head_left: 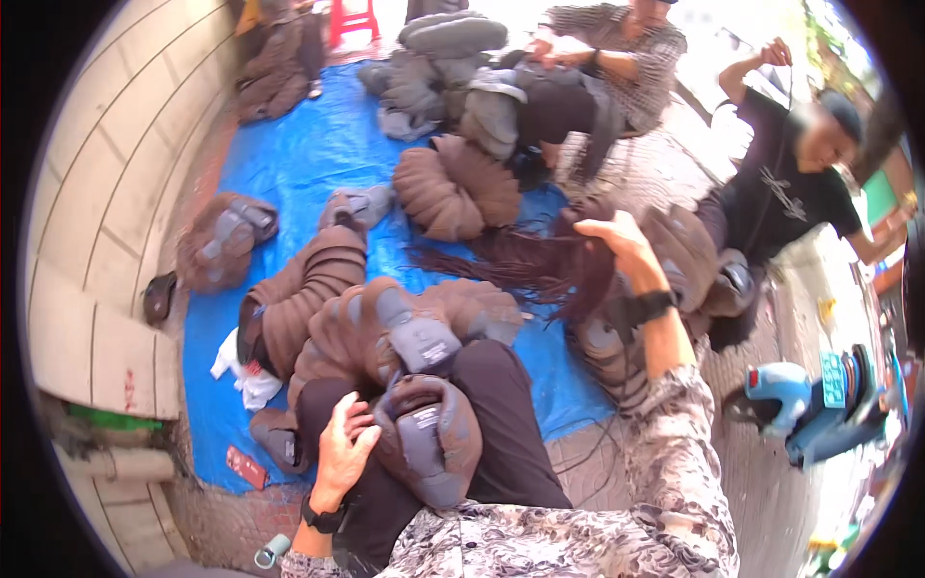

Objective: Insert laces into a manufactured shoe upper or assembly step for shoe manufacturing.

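Observation:
A brown and grey padded, cap-like piece (429,433) with a dark label patch rests in my lap. Beside its left edge is my left hand (347,448), fingers loosely bent and apart, holding nothing. My right hand (621,246) is stretched forward to the right, thumb out and the other fingers curled around a bundle of dark brown cords (520,265). The loose ends of the cords spread leftward over the blue sheet. Just beyond my knees lie nested brown ribbed stacks of similar pieces (323,275), with another grey-labelled piece (424,342) on top.
A blue tarp (308,125) covers the ground, with more stacks (453,188) on it. A white plastic bag (246,371) and a red phone-like object (247,466) lie at left. Two people (795,173) (617,67) sit ahead and right. A blue scooter (819,405) stands at right.

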`<state>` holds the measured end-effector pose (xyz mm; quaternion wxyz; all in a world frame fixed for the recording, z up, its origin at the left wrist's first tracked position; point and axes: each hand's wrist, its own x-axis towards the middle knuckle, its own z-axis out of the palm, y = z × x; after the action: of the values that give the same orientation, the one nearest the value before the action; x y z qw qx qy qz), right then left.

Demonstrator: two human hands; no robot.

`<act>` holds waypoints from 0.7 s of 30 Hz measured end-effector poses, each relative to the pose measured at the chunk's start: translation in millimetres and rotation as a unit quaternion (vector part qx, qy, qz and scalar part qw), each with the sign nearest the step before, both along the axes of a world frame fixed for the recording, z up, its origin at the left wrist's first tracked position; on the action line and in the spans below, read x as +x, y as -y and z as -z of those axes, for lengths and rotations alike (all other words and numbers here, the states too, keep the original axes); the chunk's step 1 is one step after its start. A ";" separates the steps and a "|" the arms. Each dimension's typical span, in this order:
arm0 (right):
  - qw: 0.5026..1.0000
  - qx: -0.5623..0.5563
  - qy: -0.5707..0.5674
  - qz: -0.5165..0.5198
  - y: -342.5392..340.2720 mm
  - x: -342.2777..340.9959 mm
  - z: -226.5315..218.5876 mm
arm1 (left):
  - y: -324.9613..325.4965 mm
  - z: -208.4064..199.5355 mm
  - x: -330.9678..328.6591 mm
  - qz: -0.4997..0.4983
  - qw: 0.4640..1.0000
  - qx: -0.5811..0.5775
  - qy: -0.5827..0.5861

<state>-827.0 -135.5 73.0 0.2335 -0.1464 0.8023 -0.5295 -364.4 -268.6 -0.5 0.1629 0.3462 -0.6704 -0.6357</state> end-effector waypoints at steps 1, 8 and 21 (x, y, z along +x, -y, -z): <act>0.998 -0.014 0.023 -0.055 1.0 -1.2 0.8 | 0.9 -1.4 4.2 0.000 1.000 -0.003 0.001; 0.958 -0.147 0.225 -0.096 -25.8 -1.3 -9.6 | 9.9 -27.8 -7.8 0.031 0.998 -0.060 -0.011; 0.936 -0.199 0.167 -0.236 -75.3 50.9 -97.0 | -15.0 -103.1 -105.6 0.236 0.958 0.069 -0.148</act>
<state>-776.2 -60.2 170.0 0.4485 -0.2842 0.5724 -0.6248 -470.0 -253.6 102.6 0.0818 0.0902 -0.6560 -0.7448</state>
